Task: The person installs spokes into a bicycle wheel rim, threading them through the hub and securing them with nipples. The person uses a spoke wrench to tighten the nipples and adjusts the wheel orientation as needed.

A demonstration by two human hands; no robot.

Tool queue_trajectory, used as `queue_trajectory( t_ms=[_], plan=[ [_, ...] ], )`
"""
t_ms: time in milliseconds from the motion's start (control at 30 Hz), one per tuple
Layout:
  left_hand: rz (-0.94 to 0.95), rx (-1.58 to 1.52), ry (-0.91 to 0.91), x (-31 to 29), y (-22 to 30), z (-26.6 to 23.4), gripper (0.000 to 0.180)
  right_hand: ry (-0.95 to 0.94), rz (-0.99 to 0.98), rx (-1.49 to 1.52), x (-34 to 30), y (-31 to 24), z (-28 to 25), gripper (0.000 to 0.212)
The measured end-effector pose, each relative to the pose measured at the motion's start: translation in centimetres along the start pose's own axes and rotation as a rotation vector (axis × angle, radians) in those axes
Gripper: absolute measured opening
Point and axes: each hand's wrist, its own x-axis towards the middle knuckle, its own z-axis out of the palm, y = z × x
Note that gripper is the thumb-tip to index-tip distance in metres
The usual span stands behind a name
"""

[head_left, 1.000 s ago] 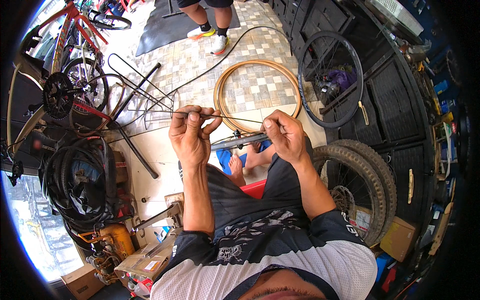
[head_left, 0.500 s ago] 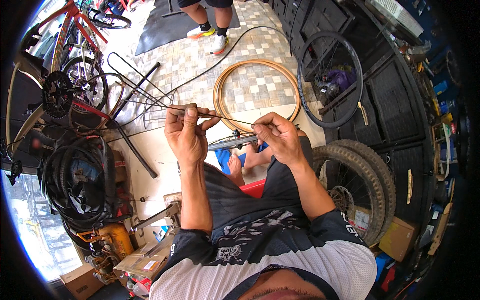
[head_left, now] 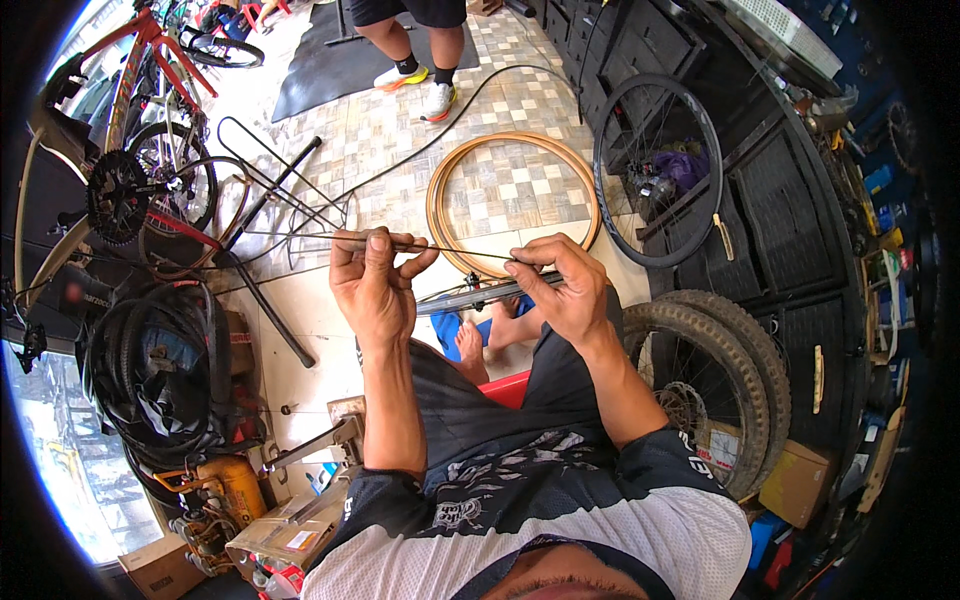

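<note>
Head view: left hand (head_left: 372, 290) fingers pinch a bundle of thin spokes (head_left: 300, 237), and right hand (head_left: 562, 290) fingers pinch one spoke's (head_left: 460, 251) tip, held level between both hands above the lap. The step looks like drawing one spoke out of the bundle; next calls for a steady sideways pull. Counted nearby: one tan tyre (head_left: 512, 205) on the floor, one bare rim (head_left: 657, 170), two knobby tyres (head_left: 730, 380) leaning together.
</note>
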Motion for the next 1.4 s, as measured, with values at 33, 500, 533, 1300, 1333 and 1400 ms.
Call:
queue_trajectory(
  t_ms=[33, 500, 533, 1300, 1333, 1400],
  plan=[
    [0.0, 0.003, 0.001, 0.0, 0.0, 0.0, 0.01, -0.002, -0.004, 0.001, 0.0, 0.1, -0.1, 0.015],
    [0.017, -0.02, -0.055, -0.1, -0.1, -0.4, 0.014, -0.127, -0.144, 0.034, 0.0, 0.2, -0.3, 0.013],
    [0.015, -0.027, -0.059, -0.2, -0.1, -0.4, 0.014, -0.149, -0.117, 0.064, -0.2, 0.6, -0.4, 0.013],
    [0.051, 0.066, 0.016, -0.2, -0.6, 0.6, 0.011, 0.077, -0.126, -0.116, -0.5, 0.7, 1.1, 0.01],
    [0.052, 0.063, 0.016, -0.2, -0.6, 0.6, 0.011, 0.084, -0.156, -0.139, -0.5, 0.7, 1.2, 0.011],
    [0.051, 0.061, 0.009, -0.4, -0.6, 0.6, 0.011, 0.071, -0.141, -0.141, -0.9, 0.7, 1.2, 0.012]
  ],
)
